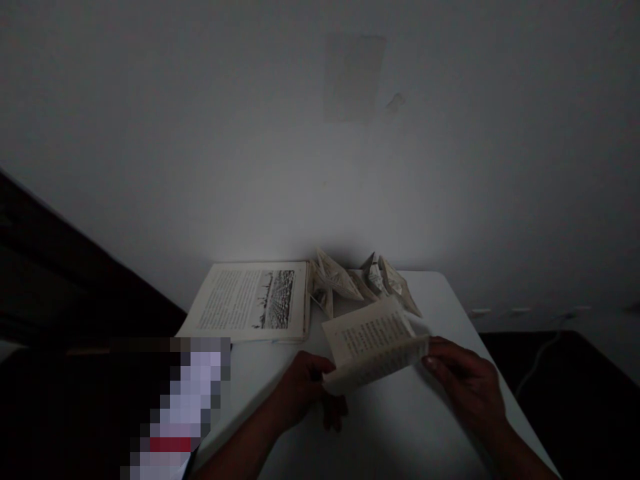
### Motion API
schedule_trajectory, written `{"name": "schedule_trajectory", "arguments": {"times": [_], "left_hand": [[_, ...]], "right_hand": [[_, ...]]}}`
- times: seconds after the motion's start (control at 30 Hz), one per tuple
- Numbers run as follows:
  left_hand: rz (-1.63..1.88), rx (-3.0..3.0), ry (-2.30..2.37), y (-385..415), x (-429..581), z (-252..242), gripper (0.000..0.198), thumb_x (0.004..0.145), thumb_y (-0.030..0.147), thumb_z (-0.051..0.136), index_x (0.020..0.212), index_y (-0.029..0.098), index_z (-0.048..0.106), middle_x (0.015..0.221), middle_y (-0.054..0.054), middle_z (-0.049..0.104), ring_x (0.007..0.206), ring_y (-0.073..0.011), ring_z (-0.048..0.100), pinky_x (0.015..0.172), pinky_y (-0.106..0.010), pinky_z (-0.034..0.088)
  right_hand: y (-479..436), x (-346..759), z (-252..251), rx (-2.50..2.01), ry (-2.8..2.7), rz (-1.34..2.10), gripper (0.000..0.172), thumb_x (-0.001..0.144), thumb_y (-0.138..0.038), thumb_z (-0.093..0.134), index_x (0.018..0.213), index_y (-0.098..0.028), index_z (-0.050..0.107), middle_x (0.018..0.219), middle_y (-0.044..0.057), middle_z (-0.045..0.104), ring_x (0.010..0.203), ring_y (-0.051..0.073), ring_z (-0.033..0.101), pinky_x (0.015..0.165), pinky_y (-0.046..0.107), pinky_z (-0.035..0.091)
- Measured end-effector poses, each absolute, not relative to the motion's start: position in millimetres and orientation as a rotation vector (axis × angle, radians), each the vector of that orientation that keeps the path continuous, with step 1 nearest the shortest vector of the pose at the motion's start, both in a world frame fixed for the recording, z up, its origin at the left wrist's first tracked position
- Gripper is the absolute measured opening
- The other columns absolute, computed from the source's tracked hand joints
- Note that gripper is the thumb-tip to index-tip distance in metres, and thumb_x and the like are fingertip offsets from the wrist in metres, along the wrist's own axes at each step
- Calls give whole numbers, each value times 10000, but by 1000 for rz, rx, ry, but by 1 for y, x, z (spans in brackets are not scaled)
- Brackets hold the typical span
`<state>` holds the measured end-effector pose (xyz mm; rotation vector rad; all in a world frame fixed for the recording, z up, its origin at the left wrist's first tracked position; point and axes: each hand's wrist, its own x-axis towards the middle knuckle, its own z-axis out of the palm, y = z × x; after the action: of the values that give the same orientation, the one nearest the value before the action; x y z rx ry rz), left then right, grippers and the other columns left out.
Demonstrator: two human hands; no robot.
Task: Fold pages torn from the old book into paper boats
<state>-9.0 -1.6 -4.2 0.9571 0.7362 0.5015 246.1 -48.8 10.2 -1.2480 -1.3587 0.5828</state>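
Observation:
A printed book page is held up over the white table, its near edge curled over toward me. My left hand pinches the page's lower left corner, with the other fingers hanging loosely below it. At the right end, my right hand grips the curled edge between thumb and fingers. Just beyond the page stand several folded paper boats made of printed paper. To their left lies a thick stack of printed pages or a book, with text and a dark picture on top.
The white table stands against a pale wall. A pixelated patch covers something at the lower left. On the right, a cable hangs near the wall beside the table.

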Motion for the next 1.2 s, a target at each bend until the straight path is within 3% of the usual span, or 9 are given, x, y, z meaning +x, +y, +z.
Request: {"name": "schedule_trajectory", "arguments": {"times": [0.23, 0.33, 0.53, 0.67, 0.83, 1.0, 1.1, 1.2], "left_hand": [[480, 1181, 765, -3, -14, 1, 213, 685, 289, 672, 647, 80, 685, 567, -76, 652, 484, -171, 609, 441, -243, 463], [648, 1248, 827, 6, -17, 5, 273, 726, 346, 636, 802, 95, 708, 619, -63, 663, 522, -158, 592, 494, -252, 460], [843, 1112, 869, 19, -21, 7, 269, 705, 267, 599, 899, 118, 712, 797, -95, 705, 740, -213, 629, 660, -309, 468], [789, 965, 696, 20, -19, 7, 346, 710, 318, 578, 933, 79, 691, 805, -135, 688, 671, -229, 627, 565, -319, 463], [682, 1246, 777, 13, -9, 17, 354, 767, 384, 590, 967, 103, 671, 692, -47, 616, 530, -111, 507, 509, -237, 404], [658, 1447, 854, 2, -4, 29, 384, 781, 466, 545, 934, 135, 665, 597, 17, 500, 502, -83, 398, 470, -197, 318], [620, 1645, 975, -3, -4, 35, 319, 724, 423, 630, 909, 169, 684, 535, 52, 427, 498, -80, 378, 491, -196, 312], [612, 1750, 1086, -5, -2, 37, 234, 733, 360, 634, 894, 202, 695, 531, 55, 457, 512, -82, 414, 527, -196, 338]], "right_hand": [[-48, 249, 21, -1168, -1353, 755, 84, 775, -258, 611, 750, -201, 667, 800, 77, 674, 773, 228, 639, 665, 305, 517], [-46, 250, 28, -1100, -1405, 826, 80, 778, -243, 608, 730, -205, 658, 773, 69, 662, 760, 221, 631, 655, 302, 507], [-40, 248, 33, -1029, -1552, 993, 90, 790, -242, 589, 721, -212, 638, 757, 58, 664, 768, 217, 621, 688, 316, 493], [-36, 247, 31, -1019, -1645, 1100, 124, 804, -256, 567, 699, -196, 596, 727, 55, 644, 720, 201, 610, 671, 312, 482], [-32, 242, 33, -1076, -1862, 1064, 77, 802, -211, 555, 734, -191, 583, 747, 46, 646, 714, 177, 608, 682, 290, 468], [-29, 234, 37, -1132, -1995, 1002, 64, 780, -170, 547, 739, -190, 592, 712, 24, 637, 667, 154, 595, 660, 263, 458], [-28, 231, 37, -1144, -2030, 985, 61, 770, -164, 549, 729, -188, 588, 709, 21, 635, 663, 148, 591, 661, 258, 455], [-26, 230, 37, -1146, -2052, 960, 55, 756, -152, 558, 723, -183, 589, 699, 18, 634, 652, 142, 590, 650, 249, 451]]}}
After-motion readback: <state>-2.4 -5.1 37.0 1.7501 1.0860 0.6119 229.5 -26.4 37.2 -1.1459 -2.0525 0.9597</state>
